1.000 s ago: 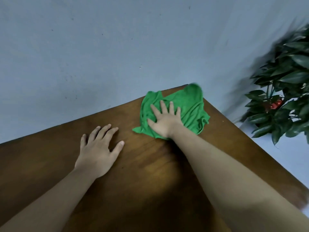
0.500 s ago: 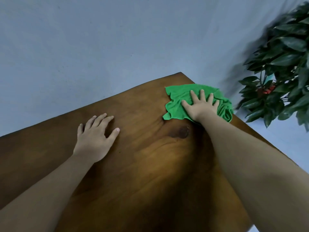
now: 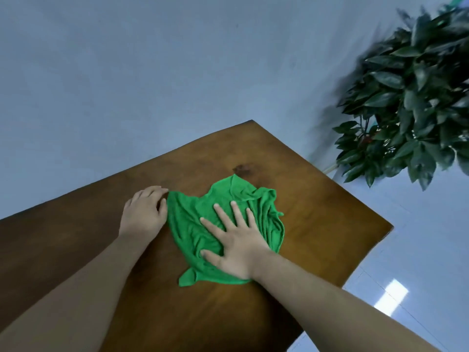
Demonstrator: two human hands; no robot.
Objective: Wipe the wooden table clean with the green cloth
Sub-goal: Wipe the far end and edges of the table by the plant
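The green cloth (image 3: 193, 219) lies crumpled on the wooden table (image 3: 324, 224), near its middle. My right hand (image 3: 236, 242) presses flat on the cloth with straight, spread fingers. Just left of the cloth my left hand (image 3: 144, 212) rests on the tabletop, its fingertips touching the cloth's left edge. A dark knot (image 3: 242, 169) in the wood shows just beyond the cloth.
A leafy potted plant (image 3: 411, 97) stands past the table's far right corner. The table's right edge (image 3: 365, 265) drops to a pale tiled floor (image 3: 406, 288). A plain blue-grey wall (image 3: 152, 72) runs behind the table.
My right hand has dragged the cloth from the far right corner back towards me and to the left, up against my left hand. The knot is uncovered.
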